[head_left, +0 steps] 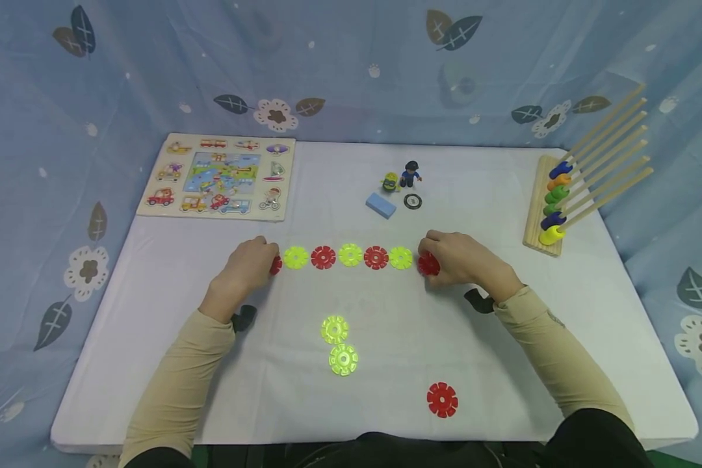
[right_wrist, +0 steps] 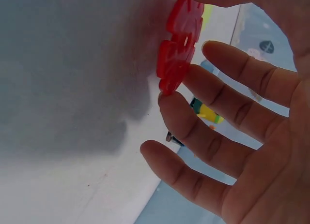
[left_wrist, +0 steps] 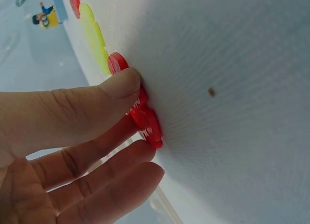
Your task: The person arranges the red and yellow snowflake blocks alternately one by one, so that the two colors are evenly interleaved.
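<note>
My left hand (head_left: 242, 270) pinches a red notched plastic disc (head_left: 277, 265) at the left end of a row. In the left wrist view the thumb lies over this disc, which rests close to the tabletop. At the row's other end my right hand (head_left: 462, 260) holds another red notched disc (head_left: 429, 264) by its edge, tilted in the right wrist view. Between the hands lie yellow-green discs (head_left: 296, 257) alternating with red discs (head_left: 323, 257). Two more yellow-green discs (head_left: 335, 329) nearly touch below the row, and a lone red disc (head_left: 442, 400) lies near the front edge.
A wooden vehicle puzzle board (head_left: 281, 195) lies at the back left. Two toy figures (head_left: 410, 174), a blue block (head_left: 381, 205) and a small black ring (head_left: 412, 201) are grouped behind the row. A wooden peg stand (head_left: 533, 221) with coloured beads stands at the right.
</note>
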The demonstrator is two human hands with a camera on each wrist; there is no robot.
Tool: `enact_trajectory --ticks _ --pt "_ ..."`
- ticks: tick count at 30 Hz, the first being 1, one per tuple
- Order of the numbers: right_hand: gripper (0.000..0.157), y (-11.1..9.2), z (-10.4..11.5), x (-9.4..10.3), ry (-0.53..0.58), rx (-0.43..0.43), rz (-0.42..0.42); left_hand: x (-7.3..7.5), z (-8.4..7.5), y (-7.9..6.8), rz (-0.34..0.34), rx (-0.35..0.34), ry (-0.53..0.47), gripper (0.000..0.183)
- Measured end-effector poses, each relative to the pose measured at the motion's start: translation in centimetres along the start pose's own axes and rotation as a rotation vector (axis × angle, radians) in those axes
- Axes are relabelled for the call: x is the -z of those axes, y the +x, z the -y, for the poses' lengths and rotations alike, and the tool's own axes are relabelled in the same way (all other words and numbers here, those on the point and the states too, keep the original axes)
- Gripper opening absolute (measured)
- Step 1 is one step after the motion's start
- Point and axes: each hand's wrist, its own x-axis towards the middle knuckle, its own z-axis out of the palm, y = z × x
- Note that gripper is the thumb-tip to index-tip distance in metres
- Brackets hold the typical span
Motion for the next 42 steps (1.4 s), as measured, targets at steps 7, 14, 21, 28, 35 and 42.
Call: enact_trajectory --ticks 7,14,21,28,35,42 --pt "0.048 1.1 -0.3 0.2 0.036 -0.041 0.051 -0.1 0.0 0.0 0.003 0.0 0.001 0.023" --pt "0.047 1.3 -0.4 0.4 0.062 -0.053 0.07 0.1 0.0 0.0 0.006 0.002 -0.002 0.023" --pt "0.047 1.5 -0.5 0.3 0.061 -0.054 0.078 0.1 0.0 -0.1 -0.005 -0.013 0.004 0.019" --pt "0.045 1.5 -0.5 0.3 0.057 -0.044 0.073 0.2 -0.1 -0.1 0.006 -0.003 0.004 0.02" --pt "0.04 1.4 -0.4 0.3 0.083 -0.024 0.074 0.0 0.0 -0.1 -0.013 -0.014 0.008 0.019" --pt "0.041 1.4 -0.3 0.4 0.078 -0.021 0.073 0.1 0.0 -0.1 -0.01 -0.01 0.008 0.02"
